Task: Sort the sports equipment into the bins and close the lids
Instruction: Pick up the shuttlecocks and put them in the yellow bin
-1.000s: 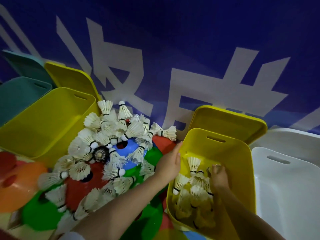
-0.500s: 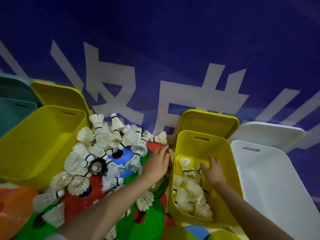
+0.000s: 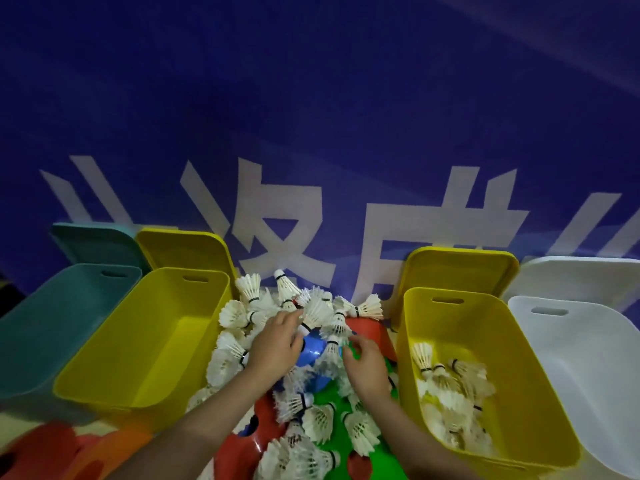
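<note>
A heap of white feather shuttlecocks [image 3: 249, 313] lies between two yellow bins, on top of flat red, green and blue cone discs [image 3: 313, 348]. My left hand [image 3: 277, 344] is in the heap, with its fingers and thumb curled round a shuttlecock [image 3: 313, 311]. Just to its right, my right hand [image 3: 365, 365] has its fingertips curled against another shuttlecock [image 3: 332, 349]; whether it grips is unclear. The right yellow bin [image 3: 460, 327] holds several shuttlecocks [image 3: 446, 386]. The left yellow bin [image 3: 145, 341] holds nothing.
A teal bin [image 3: 41, 323] stands at far left and a white bin [image 3: 585, 375] at far right. Lids lean behind all the bins against a blue banner wall. Orange and red discs [image 3: 52, 452] lie at lower left.
My right hand has left the right yellow bin and moved left to the heap. My left hand has reached further up into the shuttlecocks. The camera has tilted upward.
</note>
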`<state>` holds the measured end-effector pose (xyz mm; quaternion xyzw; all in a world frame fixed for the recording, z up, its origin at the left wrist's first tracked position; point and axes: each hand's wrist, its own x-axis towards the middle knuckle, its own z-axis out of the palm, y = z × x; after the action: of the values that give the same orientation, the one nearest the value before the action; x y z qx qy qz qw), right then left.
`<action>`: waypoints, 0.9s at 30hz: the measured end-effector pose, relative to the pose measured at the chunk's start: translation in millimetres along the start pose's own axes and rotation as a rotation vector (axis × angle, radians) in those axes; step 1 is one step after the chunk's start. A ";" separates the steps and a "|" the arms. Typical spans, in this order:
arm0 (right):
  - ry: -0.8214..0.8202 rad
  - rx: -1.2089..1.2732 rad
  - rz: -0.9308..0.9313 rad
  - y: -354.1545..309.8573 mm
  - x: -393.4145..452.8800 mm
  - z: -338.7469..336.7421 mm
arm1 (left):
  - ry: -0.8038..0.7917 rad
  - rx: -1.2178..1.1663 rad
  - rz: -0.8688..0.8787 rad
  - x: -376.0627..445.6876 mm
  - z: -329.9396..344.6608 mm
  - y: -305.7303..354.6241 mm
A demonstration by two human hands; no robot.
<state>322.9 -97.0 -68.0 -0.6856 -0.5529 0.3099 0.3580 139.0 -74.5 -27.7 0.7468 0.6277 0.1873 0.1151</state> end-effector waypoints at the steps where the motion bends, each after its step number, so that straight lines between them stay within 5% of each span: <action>1: -0.010 -0.020 0.068 5.0 -0.5 11.6 | -0.022 0.043 0.025 5.7 -1.5 1.3; 15: -0.278 -0.168 0.275 22.6 24.7 51.5 | -0.202 0.239 0.187 73.1 43.0 -12.5; 27: -0.149 0.039 0.221 25.0 18.8 33.8 | -0.124 -0.588 0.057 60.2 32.8 -26.8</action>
<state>312.2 -76.9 -108.0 -0.7105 -0.4930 0.4081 0.2926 137.5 -8.4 -60.1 0.7088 0.5170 0.3184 0.3592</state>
